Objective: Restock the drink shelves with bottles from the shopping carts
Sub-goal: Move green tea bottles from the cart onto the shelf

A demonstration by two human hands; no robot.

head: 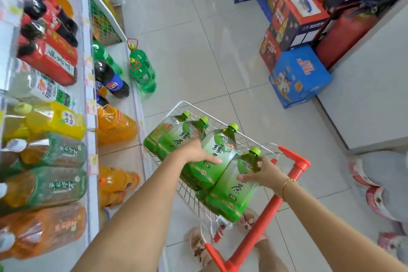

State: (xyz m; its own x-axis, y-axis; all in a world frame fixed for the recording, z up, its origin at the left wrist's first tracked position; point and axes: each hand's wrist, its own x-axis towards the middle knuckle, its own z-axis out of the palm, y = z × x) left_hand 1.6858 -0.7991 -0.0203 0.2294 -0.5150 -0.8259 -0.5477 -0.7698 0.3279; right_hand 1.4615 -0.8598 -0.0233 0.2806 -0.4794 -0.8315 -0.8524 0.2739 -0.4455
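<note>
We look down into a white wire cart (194, 201) with a red handle (260, 223), standing on the tiled floor (198, 51) just right of the drink shelves (91, 104). Four green tea bottles with green caps lie tilted in the cart, caps pointing far and right.

Our left hand (196, 152) lies palm down on the second-nearest bottle (212, 161), fingers spread flat across its label; it rests on the bottle, and we cannot tell whether it grips. Our right hand (262, 172), with a gold bracelet (287, 185) at the wrist, curls round the shoulder of the nearest bottle (231, 196), just below its cap, thumb on the near side and fingers on the far side. That bottle lies against the near right corner of the cart, touching its neighbour. The two far bottles (174, 137) lie side by side at the cart's far left.

On the left, the shelves hold red, yellow, green and orange bottles on their sides as we see them, with a cola bottle (112, 81) and orange bottles (114, 126) on the lower shelf. Two green bottles (141, 68) stand on the floor by the shelf's far end. At far right sit stacked cartons, among them a blue box (298, 77).
</note>
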